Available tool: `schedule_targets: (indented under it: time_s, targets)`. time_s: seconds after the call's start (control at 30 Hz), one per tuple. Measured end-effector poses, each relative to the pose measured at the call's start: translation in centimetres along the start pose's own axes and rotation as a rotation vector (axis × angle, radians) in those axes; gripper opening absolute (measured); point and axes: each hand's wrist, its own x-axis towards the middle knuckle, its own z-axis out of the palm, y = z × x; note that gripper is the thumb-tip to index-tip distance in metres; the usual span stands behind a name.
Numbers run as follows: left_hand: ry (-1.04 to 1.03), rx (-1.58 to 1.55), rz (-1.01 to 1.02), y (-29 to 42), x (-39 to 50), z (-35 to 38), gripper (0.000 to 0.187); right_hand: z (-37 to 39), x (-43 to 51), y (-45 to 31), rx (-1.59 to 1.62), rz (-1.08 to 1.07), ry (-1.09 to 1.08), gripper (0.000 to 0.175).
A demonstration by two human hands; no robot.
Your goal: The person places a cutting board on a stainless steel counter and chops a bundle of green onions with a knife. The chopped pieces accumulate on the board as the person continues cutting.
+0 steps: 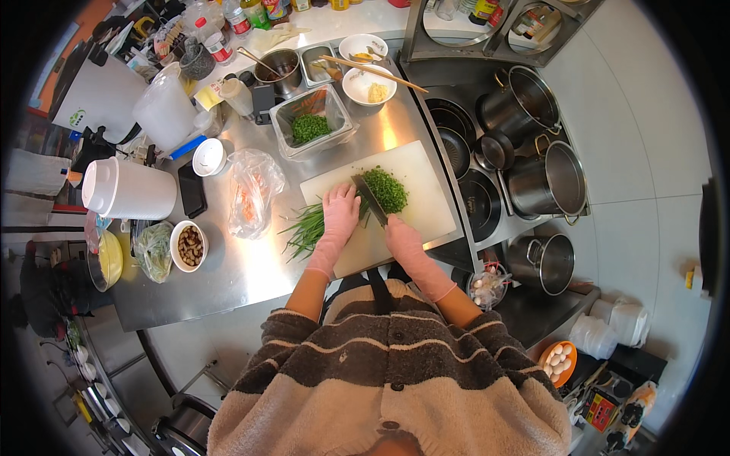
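My left hand [340, 208], in a pink glove, presses down on a bunch of long green chives or scallion greens [308, 228]. The fingers lie close to the blade of a kitchen knife [369, 199]. My right hand [402, 236], gloved alike, is closed around the knife's handle. Finely chopped greens [388, 191] are heaped on the far side of the blade. All of this rests on a white cutting board [425, 165]. The uncut stalks reach past the board's left edge onto the steel table [256, 290].
Behind the board stands a lined steel pan [279, 128] of chopped greens. A white bowl [353, 85] with chopsticks [393, 77] across it is nearby. To the left lie a plastic bag [256, 194] and a cup of brown pieces [189, 245]. Pots [547, 176] stand on the right-hand stove.
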Motion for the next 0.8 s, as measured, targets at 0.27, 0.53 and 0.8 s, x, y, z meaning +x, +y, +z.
schedule_targets:
  time_s: [0.27, 0.53, 0.8]
  targets:
    - [0.105, -0.08, -0.127, -0.2, 1.4, 0.9, 0.028, -0.2, 0.0, 0.1, 0.008, 0.002, -0.014, 0.019]
    - [-0.002, 0.086, -0.101, 0.9, -0.2, 0.8, 0.067, -0.1, 0.0, 0.0, 0.02, -0.003, -0.004, 0.018]
    - [-0.127, 0.205, 0.039, 2.0, -2.4, 0.3, 0.092, -0.1, -0.1, 0.0, 0.035, -0.064, 0.048, 0.012]
